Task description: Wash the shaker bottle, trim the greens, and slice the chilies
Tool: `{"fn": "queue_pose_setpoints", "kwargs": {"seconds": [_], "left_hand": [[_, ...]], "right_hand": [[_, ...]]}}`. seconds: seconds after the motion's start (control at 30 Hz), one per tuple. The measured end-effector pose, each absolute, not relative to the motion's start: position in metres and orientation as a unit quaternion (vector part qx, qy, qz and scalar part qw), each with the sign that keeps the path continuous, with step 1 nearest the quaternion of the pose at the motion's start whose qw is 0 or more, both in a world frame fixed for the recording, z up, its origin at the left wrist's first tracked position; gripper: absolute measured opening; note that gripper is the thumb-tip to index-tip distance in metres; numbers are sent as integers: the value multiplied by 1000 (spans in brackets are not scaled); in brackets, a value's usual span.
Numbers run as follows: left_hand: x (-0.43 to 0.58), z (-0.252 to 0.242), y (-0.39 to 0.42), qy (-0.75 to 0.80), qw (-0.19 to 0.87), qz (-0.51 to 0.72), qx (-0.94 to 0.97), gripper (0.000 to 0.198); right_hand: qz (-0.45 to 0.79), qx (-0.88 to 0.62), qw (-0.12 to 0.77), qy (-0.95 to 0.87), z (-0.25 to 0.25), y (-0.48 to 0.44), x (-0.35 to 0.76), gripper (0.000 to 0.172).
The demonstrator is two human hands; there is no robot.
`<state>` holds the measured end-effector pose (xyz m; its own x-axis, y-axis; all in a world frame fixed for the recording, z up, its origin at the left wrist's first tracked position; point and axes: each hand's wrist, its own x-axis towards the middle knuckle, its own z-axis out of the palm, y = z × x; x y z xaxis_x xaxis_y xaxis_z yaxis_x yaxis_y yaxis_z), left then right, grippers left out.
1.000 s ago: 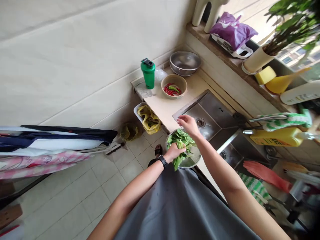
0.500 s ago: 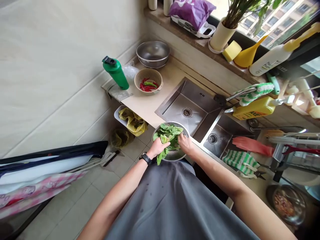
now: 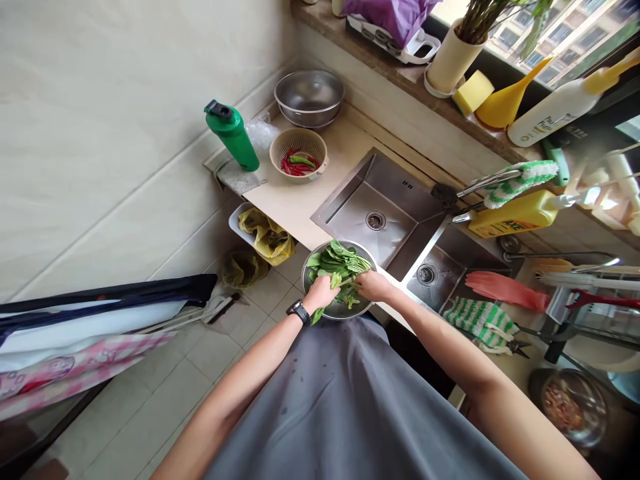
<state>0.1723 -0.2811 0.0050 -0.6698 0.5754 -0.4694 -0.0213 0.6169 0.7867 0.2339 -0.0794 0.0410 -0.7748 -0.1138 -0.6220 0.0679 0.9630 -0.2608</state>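
A round metal colander (image 3: 305, 270) with leafy greens (image 3: 333, 257) in it sits in front of me at the counter's edge. My left hand (image 3: 321, 293), with a black watch at the wrist, is closed round a bunch of greens over the colander's near left side. Leaves hang below that fist. On the right side of the colander my right hand (image 3: 374, 285) is closed, its fingertips pinching the greens' stems. The stems between the two hands are partly hidden by my fingers.
Beyond the colander lies a double steel sink (image 3: 350, 200). A beige basket (image 3: 320, 167) of red and green chillies, a steel bowl (image 3: 309, 93) and a green shaker bottle (image 3: 235, 140) stand behind on the counter. A yellow-lined bin (image 3: 273, 240) hangs at the left.
My left hand has moved slightly right and up, closer to my right hand. The camera view has shifted a little. Both hands stay closed on the greens.
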Motion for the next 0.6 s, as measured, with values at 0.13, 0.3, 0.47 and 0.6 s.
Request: {"fn": "queue_pose_setpoints", "kwargs": {"seconds": [0.13,0.3,0.47,0.6], "left_hand": [[172,12,-283,807,379,432,138,12],[169,24,-288,791,369,478,97,14],[166,32,-295,798,359,475,96,15],[165,34,-295,800,354,475,97,13]], "right_hand": [[-141,-16,309,940,58,-67,231,23],[-205,-11,268,941,66,-68,230,25],[-122,7,286,951,68,-82,239,24],[-111,-22,338,934,63,-98,251,23]]}}
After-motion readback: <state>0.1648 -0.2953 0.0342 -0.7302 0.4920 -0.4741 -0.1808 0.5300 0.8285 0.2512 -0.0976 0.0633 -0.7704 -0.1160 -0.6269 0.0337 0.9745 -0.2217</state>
